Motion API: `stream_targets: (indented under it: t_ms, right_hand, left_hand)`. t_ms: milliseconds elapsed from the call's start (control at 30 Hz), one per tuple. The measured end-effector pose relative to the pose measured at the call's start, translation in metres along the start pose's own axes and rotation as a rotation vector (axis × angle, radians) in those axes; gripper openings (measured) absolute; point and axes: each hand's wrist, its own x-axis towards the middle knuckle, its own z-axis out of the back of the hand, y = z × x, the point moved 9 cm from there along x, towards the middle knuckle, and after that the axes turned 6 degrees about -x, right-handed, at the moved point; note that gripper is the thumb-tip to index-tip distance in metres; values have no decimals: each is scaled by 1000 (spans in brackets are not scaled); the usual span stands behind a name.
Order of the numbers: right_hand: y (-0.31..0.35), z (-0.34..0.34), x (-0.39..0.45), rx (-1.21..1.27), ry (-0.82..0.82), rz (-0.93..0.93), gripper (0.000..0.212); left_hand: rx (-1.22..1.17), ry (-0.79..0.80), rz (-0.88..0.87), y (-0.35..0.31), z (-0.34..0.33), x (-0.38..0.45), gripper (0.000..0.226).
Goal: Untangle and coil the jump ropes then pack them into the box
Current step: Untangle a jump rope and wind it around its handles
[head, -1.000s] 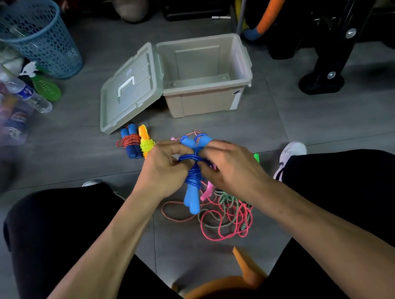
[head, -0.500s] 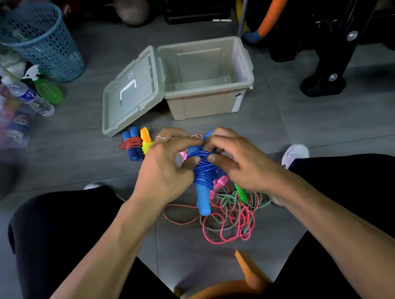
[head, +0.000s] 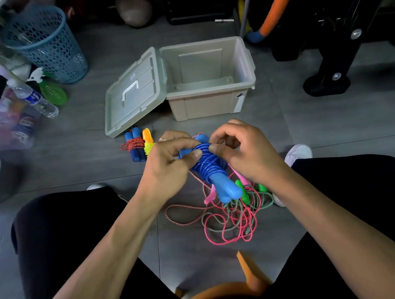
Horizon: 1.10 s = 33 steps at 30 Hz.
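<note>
Pinching the blue rope (head: 206, 159) between both thumbs, the coil was held tight around its handles, likely so the loops could not slip. The left hand (head: 168, 164) and right hand (head: 244, 149) were clamped on it above the floor, near the open box (head: 213, 102); a tangled pile (head: 235, 216) was left below.

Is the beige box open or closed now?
Open: the box shows its bare inside, and its lid leans against its left side.
</note>
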Motion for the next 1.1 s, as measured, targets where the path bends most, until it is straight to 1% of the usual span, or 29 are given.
stream_targets:
  t_ms: [67,133,233,333,400,567,633,700,733,800,900,1000,1067,1100]
  right_hand:
    - [-1,0,-2,70,-4,-54,13]
    - [2,3,-3,100,-20,-60,11]
    - [16,12,-3,-69,-89,77,6]
    - [25,12,-5,-218,-126,194,4]
    - [30,10,-7,-261,-144,249,8]
    - [32,-8,-8,-431,-19,316,32]
    - [36,-14,-11,-514,-5,346,30]
    - [40,-19,-16,-594,-21,352,18]
    - [41,-20,-18,-622,-40,346,16]
    - [41,-22,-21,-667,-93,344,24]
    - [46,-12,-21,-644,-224,362,18]
    - [45,-2,-18,-529,-312,310,17]
    - [38,5,-16,-389,-327,237,12]
    - [34,8,-15,-316,-323,198,11]
  left_hand:
    - [-153,25,78,5,-1,-2,29]
    - [-263,30,163,10,-3,-2,27]
    - [-329,-15,243,15,-3,-2,23]
    - [-301,-95,254,19,2,-2,21]
    - [-265,-124,248,21,5,-2,17]
    - [-158,-68,194,17,2,-4,21]
    - [-123,-41,183,18,0,-3,22]
    - [-108,-42,169,21,1,-4,23]
    - [-105,-48,161,21,0,-4,24]
    - [-65,-54,126,20,1,-4,28]
    - [-61,-73,62,18,5,0,35]
    - [-82,-125,31,13,10,1,32]
    - [-91,-196,54,15,14,-2,28]
    - [-126,-236,112,21,17,-3,36]
